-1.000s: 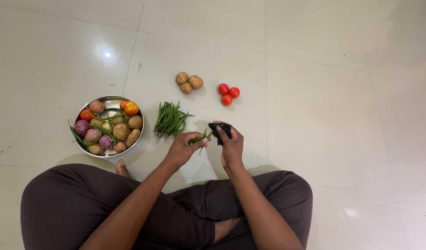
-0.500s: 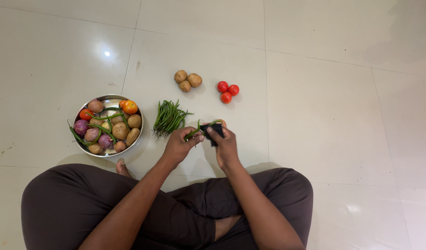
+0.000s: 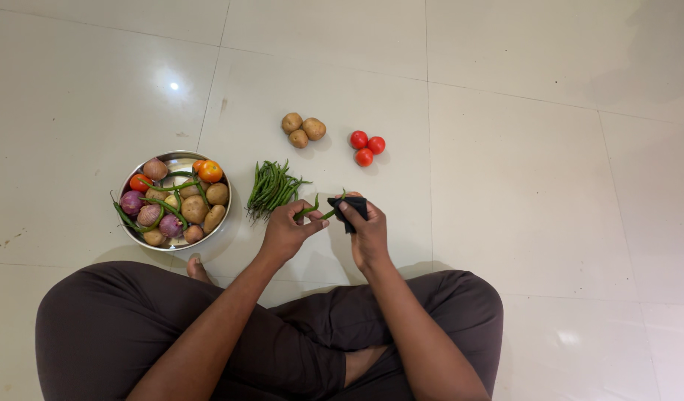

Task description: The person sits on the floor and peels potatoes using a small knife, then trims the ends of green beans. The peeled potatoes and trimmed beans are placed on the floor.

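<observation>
Green chilli (image 3: 317, 211) pinched in my left hand (image 3: 286, 232); right hand (image 3: 368, 230) grips black cloth (image 3: 351, 209); wipe gently along its length.

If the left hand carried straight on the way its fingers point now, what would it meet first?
The left hand points right, toward the right hand. Holding a green chilli, it would probably meet the black cloth in the right hand first; depth is hard to judge.

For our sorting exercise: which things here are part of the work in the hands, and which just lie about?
In use:
left hand
right hand
green chilli
black cloth
chilli pile

Lying about:
steel bowl of mixed vegetables
three potatoes
three tomatoes
</observation>
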